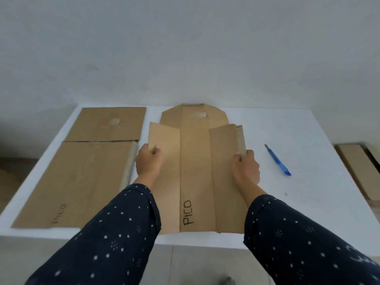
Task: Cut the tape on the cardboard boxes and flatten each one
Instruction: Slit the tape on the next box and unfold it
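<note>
A brown cardboard box point(195, 161), opened out and marked "PICO", lies in the middle of the white table point(308, 140). Both of its long side panels are raised off the table. My left hand point(149, 162) grips the left panel's edge and my right hand point(245, 167) grips the right panel's edge. A second flattened cardboard box point(82, 177) lies flat on the table's left side, also marked "PICO". A blue utility knife point(277, 160) rests on the table to the right of my right hand, blade end pointing away from me.
The table stands against a plain white wall. More flat cardboard point(357, 171) lies on the floor beyond the table's right edge. Bare table surface shows around the knife and along the right side.
</note>
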The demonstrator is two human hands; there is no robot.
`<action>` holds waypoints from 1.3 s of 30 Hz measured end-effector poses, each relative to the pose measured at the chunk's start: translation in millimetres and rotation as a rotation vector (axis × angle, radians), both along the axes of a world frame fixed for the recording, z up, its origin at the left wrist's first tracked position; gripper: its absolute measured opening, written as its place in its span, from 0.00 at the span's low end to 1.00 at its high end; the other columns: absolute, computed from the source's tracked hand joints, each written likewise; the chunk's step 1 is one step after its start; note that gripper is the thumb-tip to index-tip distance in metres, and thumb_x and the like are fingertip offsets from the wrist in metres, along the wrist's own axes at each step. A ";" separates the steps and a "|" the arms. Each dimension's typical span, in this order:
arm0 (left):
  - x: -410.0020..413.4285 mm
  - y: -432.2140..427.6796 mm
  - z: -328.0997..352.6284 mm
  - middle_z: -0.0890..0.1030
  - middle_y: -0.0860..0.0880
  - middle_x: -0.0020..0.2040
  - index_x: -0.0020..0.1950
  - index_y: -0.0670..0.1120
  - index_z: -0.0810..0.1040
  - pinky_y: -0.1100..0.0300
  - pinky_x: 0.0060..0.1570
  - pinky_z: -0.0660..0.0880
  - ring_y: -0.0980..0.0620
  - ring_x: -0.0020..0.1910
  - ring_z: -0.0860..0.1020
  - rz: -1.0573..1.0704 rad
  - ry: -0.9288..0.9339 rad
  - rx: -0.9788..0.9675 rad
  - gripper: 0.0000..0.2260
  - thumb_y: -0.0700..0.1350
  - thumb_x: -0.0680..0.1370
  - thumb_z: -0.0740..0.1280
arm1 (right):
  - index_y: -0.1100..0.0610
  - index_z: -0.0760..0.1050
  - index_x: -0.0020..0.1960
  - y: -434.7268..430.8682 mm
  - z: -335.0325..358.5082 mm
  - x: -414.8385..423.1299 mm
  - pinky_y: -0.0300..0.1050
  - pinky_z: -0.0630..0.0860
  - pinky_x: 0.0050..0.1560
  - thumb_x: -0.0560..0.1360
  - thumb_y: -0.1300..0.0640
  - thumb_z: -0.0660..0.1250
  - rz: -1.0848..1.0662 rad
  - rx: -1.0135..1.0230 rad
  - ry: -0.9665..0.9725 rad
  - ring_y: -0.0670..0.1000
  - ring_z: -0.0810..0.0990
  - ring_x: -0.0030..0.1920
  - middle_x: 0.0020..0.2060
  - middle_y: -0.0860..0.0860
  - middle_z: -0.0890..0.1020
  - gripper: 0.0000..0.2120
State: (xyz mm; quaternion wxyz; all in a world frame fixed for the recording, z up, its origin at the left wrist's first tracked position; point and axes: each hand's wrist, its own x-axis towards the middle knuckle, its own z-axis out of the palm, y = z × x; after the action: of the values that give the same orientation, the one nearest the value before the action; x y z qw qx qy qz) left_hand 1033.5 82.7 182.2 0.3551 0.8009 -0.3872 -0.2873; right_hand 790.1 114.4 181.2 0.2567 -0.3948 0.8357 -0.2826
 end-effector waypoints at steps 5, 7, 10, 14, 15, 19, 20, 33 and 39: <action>90.9 -13.9 44.1 0.75 0.50 0.39 0.46 0.43 0.73 0.54 0.42 0.70 0.45 0.43 0.77 0.007 -0.049 -0.130 0.10 0.49 0.82 0.62 | 0.55 0.68 0.62 -10.1 27.3 86.6 0.49 0.70 0.44 0.82 0.49 0.55 -0.045 -0.141 -0.090 0.53 0.74 0.42 0.40 0.48 0.73 0.13; 137.2 -18.7 57.0 0.75 0.49 0.40 0.44 0.44 0.72 0.54 0.41 0.71 0.44 0.43 0.77 -0.003 -0.070 -0.161 0.10 0.48 0.81 0.62 | 0.55 0.68 0.60 -12.2 34.7 132.4 0.49 0.71 0.44 0.82 0.49 0.55 -0.055 -0.168 -0.135 0.54 0.76 0.43 0.41 0.49 0.74 0.12; 209.3 -23.4 70.5 0.76 0.49 0.40 0.45 0.43 0.73 0.53 0.41 0.71 0.43 0.43 0.77 -0.005 -0.109 -0.164 0.10 0.48 0.80 0.62 | 0.54 0.69 0.57 -16.9 37.0 203.4 0.53 0.77 0.48 0.81 0.49 0.56 -0.062 -0.181 -0.209 0.56 0.78 0.44 0.45 0.51 0.78 0.11; 297.5 -24.6 64.4 0.77 0.48 0.44 0.53 0.41 0.75 0.50 0.46 0.75 0.41 0.47 0.79 0.023 -0.144 -0.120 0.12 0.49 0.80 0.62 | 0.54 0.69 0.57 -25.0 24.0 287.6 0.49 0.73 0.44 0.82 0.50 0.56 -0.025 -0.161 -0.250 0.53 0.76 0.42 0.41 0.48 0.76 0.09; 315.9 -25.3 58.4 0.77 0.48 0.45 0.54 0.41 0.75 0.51 0.45 0.75 0.41 0.47 0.79 0.027 -0.153 -0.105 0.11 0.49 0.81 0.62 | 0.54 0.69 0.57 -27.0 18.1 304.6 0.48 0.72 0.44 0.82 0.51 0.56 -0.014 -0.151 -0.252 0.52 0.76 0.41 0.40 0.47 0.75 0.09; 369.8 -27.1 19.5 0.79 0.46 0.47 0.57 0.42 0.73 0.55 0.38 0.72 0.45 0.43 0.79 -0.054 -0.162 -0.007 0.08 0.42 0.79 0.63 | 0.56 0.69 0.63 -31.6 -13.4 354.8 0.50 0.76 0.46 0.82 0.57 0.55 0.037 -0.054 -0.236 0.51 0.76 0.40 0.41 0.48 0.76 0.12; 378.1 -26.2 7.0 0.79 0.46 0.50 0.61 0.44 0.72 0.56 0.37 0.73 0.47 0.42 0.79 -0.094 -0.155 0.025 0.12 0.39 0.78 0.63 | 0.55 0.68 0.67 -31.8 -21.6 362.8 0.52 0.77 0.49 0.81 0.59 0.56 0.064 -0.021 -0.229 0.53 0.78 0.43 0.44 0.49 0.77 0.15; 413.2 -29.1 -73.8 0.67 0.41 0.73 0.78 0.48 0.61 0.43 0.64 0.70 0.37 0.69 0.68 -0.338 -0.433 0.415 0.27 0.48 0.81 0.66 | 0.56 0.59 0.76 -31.3 -81.0 370.9 0.52 0.69 0.60 0.82 0.53 0.57 0.308 0.248 0.223 0.58 0.67 0.65 0.66 0.55 0.67 0.23; 355.9 -31.3 -48.9 0.61 0.43 0.75 0.74 0.47 0.64 0.42 0.68 0.64 0.38 0.71 0.62 -0.464 -0.648 0.359 0.25 0.44 0.78 0.65 | 0.54 0.54 0.79 -24.2 -56.6 341.8 0.52 0.66 0.64 0.82 0.52 0.55 0.487 0.298 0.341 0.56 0.65 0.69 0.73 0.54 0.61 0.27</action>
State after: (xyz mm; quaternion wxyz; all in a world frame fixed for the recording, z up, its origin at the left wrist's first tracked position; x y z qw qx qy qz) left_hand 1389.4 51.4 133.3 -0.0037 0.7905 -0.5923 -0.1561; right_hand 1132.0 90.2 124.6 0.2278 -0.5830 0.7797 -0.0175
